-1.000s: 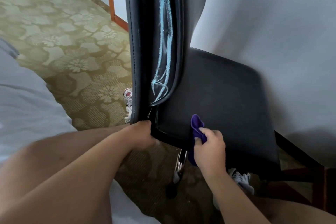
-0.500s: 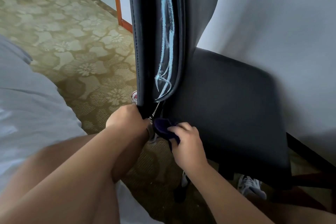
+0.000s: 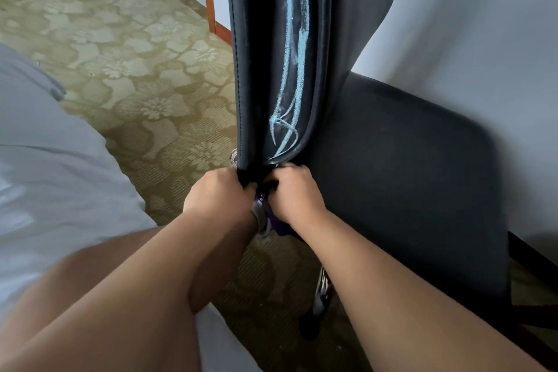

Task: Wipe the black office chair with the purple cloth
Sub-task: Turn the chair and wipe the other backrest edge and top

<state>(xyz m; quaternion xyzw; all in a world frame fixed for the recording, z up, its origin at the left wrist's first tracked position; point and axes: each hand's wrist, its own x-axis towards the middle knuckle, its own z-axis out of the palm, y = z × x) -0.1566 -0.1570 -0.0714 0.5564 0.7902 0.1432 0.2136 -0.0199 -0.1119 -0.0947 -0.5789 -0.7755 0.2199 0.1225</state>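
Purple is barely showing: the purple cloth [image 3: 279, 225] is peeking out only as a dark fold under the heel of the right hand [image 3: 294, 196], with the rest buried in the palm. That hand's fingers are curling tight around the cloth and pressing into the gap at the bottom of the black office chair [image 3: 407, 175], where backrest meets seat; the fingertips are disappearing into shadow there. At nine o'clock of it, almost touching, the left hand [image 3: 220, 199] is gripping the backrest's lower corner, its fingers wrapping around the stitched edge and going out of sight behind it. Blue chalk scribbles [image 3: 290, 84] are running up the backrest towards twelve o'clock, cut off by the top of the view. A shoe [image 3: 234, 157] is poking out behind the backrest, mostly hidden. Something grey between the wrists is too blurred to name. At six o'clock a chrome leg [image 3: 321, 290] is glinting between the forearms. Flowered carpet [image 3: 136, 69] is spreading out at ten o'clock, white bedding [image 3: 45, 160] is lying at nine, and a pale wall [image 3: 468, 24] is standing behind the seat at two.
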